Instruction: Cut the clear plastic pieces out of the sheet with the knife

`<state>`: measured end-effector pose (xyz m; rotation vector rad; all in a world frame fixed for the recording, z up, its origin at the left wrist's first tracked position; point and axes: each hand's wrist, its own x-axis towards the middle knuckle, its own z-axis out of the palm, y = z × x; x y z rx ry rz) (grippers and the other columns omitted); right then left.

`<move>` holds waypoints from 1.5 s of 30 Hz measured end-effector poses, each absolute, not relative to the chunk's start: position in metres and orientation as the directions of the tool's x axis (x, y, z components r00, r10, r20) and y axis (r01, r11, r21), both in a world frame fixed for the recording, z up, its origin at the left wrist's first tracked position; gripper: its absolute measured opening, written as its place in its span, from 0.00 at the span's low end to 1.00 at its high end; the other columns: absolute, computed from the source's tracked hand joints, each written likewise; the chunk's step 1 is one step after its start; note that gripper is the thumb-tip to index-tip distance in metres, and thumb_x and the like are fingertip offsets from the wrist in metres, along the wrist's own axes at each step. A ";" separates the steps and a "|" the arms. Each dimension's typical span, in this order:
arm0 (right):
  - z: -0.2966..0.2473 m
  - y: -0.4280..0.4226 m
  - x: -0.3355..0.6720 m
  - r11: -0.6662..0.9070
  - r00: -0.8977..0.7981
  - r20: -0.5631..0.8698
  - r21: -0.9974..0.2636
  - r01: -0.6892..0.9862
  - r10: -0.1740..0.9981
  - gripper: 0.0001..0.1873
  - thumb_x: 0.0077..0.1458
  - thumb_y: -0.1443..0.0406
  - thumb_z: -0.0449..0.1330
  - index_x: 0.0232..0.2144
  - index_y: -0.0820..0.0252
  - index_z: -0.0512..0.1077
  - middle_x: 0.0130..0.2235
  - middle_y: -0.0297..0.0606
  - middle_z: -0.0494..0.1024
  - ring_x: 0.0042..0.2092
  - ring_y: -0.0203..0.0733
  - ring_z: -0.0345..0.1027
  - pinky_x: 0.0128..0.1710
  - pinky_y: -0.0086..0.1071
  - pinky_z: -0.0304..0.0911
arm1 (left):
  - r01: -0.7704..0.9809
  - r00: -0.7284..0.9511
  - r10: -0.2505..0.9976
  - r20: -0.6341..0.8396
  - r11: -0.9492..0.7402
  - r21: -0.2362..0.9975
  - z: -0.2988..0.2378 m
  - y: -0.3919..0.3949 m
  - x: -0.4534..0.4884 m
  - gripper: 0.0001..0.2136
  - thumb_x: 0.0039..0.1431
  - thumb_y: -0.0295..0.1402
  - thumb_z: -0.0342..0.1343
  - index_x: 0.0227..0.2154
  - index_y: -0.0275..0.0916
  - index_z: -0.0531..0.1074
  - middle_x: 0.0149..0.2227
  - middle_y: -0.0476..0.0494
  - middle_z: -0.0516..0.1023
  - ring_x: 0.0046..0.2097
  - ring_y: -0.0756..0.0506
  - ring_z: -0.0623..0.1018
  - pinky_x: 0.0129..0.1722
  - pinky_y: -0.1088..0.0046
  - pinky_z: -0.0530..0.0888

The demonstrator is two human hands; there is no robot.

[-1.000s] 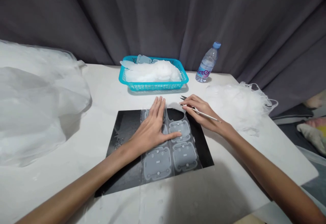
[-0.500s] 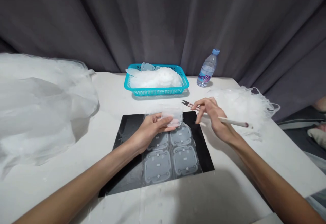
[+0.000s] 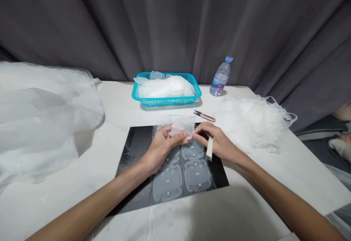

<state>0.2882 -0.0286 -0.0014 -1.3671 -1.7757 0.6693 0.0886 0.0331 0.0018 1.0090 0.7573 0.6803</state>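
Note:
My left hand (image 3: 164, 144) is closed on a small translucent plastic piece (image 3: 183, 125), rectangular with rounded corners, thumb in front and fingers behind. At the piece's lower right corner, the thumb and forefinger of my right hand (image 3: 212, 138) pinch together. A slim white stick-like tool (image 3: 210, 148) is tucked in that same hand, its end pointing down. Below both hands lies a black mat (image 3: 222, 179) bearing a clear sheet of several similar rounded plastic panels (image 3: 197, 175). My hands hide part of the upper panels.
Thread snips (image 3: 204, 116) lie beyond my right hand. At the back stand a turquoise basket (image 3: 167, 102) of white translucent pieces and a water bottle (image 3: 219, 78). A large plastic bag (image 3: 41, 120) is at left, a stringy white heap (image 3: 252, 122) at right. A grey curtain hangs behind.
My right hand has come left and down from near the snips to the plastic piece's corner, its fingers now pinched. The white tool has swung from pointing right to pointing down.

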 end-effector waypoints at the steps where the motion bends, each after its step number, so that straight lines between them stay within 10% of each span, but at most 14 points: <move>1: -0.007 -0.027 0.288 0.291 -0.092 0.295 -0.753 0.590 0.951 0.06 0.66 0.66 0.59 0.34 0.58 0.72 0.36 0.37 0.76 0.41 0.44 0.67 0.45 0.38 0.61 | -0.143 0.559 0.786 -0.265 0.406 0.902 0.004 0.030 0.089 0.15 0.49 0.37 0.76 0.34 0.34 0.79 0.37 0.44 0.83 0.40 0.48 0.81 0.48 0.73 0.79; 6: -0.021 -0.019 0.295 0.270 -0.079 0.310 -0.644 0.716 0.947 0.06 0.56 0.72 0.59 0.30 0.57 0.67 0.35 0.38 0.74 0.42 0.48 0.65 0.44 0.40 0.61 | -0.061 0.623 0.706 -0.336 0.472 0.880 0.018 0.021 0.089 0.16 0.51 0.38 0.74 0.39 0.36 0.81 0.40 0.42 0.85 0.40 0.47 0.82 0.48 0.71 0.78; 15: 0.014 -0.023 0.325 0.191 0.008 0.225 -0.844 0.501 0.974 0.14 0.65 0.63 0.59 0.52 0.57 0.73 0.48 0.41 0.79 0.37 0.40 0.64 0.42 0.37 0.63 | 0.025 0.608 0.765 -0.213 0.249 0.968 0.006 0.033 0.086 0.18 0.62 0.50 0.63 0.38 0.36 0.79 0.38 0.44 0.82 0.41 0.45 0.79 0.45 0.72 0.75; 30: 0.033 0.033 0.290 0.147 -0.445 -0.055 -0.902 0.405 0.894 0.04 0.53 0.66 0.65 0.31 0.64 0.78 0.29 0.31 0.77 0.31 0.34 0.63 0.32 0.28 0.55 | 0.348 0.695 0.719 0.002 -0.339 0.874 0.001 0.024 0.079 0.24 0.71 0.48 0.47 0.25 0.38 0.73 0.22 0.53 0.66 0.26 0.49 0.64 0.28 0.74 0.59; 37: 0.027 0.033 0.275 0.058 -0.094 -0.009 -0.722 0.689 0.996 0.02 0.50 0.71 0.65 0.26 0.62 0.77 0.25 0.31 0.74 0.29 0.35 0.64 0.30 0.29 0.53 | 0.414 0.651 0.754 0.085 -0.447 0.793 -0.008 0.017 0.084 0.20 0.73 0.42 0.45 0.26 0.40 0.69 0.25 0.49 0.75 0.29 0.46 0.73 0.35 0.71 0.65; 45: 0.033 0.029 0.284 0.108 -0.245 -0.028 -0.844 0.526 0.969 0.03 0.54 0.67 0.65 0.30 0.63 0.78 0.29 0.33 0.76 0.31 0.35 0.65 0.32 0.29 0.57 | 0.418 0.664 0.734 0.147 -0.526 0.741 -0.013 0.015 0.079 0.18 0.74 0.40 0.46 0.28 0.40 0.70 0.27 0.50 0.76 0.29 0.48 0.75 0.34 0.72 0.66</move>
